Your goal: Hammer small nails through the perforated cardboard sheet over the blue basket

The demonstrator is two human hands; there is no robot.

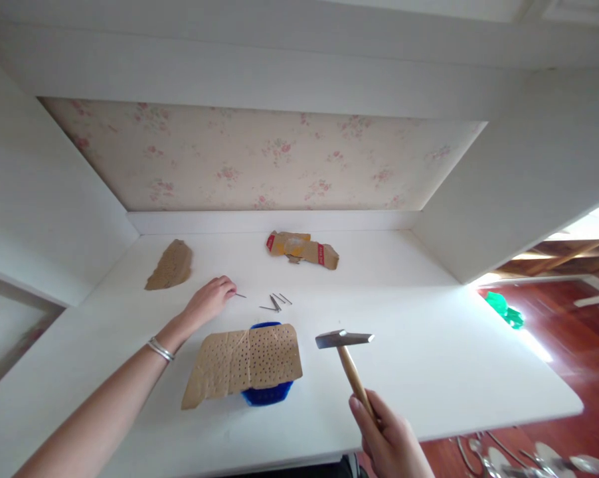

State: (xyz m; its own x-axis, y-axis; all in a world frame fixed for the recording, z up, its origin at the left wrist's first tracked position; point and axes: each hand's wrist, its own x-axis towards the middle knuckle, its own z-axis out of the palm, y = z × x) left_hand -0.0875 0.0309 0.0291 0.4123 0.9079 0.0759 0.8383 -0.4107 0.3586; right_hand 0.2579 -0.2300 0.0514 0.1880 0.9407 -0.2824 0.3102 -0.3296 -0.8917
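My right hand (392, 435) is wrapped round the wooden handle of a hammer (352, 368), its metal head raised above the white table. My left hand (212, 299), with a silver bracelet on the wrist, pinches a nail (240, 295) at the table surface. Several loose nails (275, 303) lie a little to the right of it. Nearer to me, a piece of cardboard (247, 358) dotted with many small holes rests across a blue container (267, 396), which shows only at its front and back edges.
A torn cardboard piece (170, 265) lies at the back left of the white table (429, 358). Another cardboard strip (303, 249) with red labels is at the back middle. White panels (509, 166) enclose the sides. Right of the table, a green item (505, 310) sits on the reddish floor.
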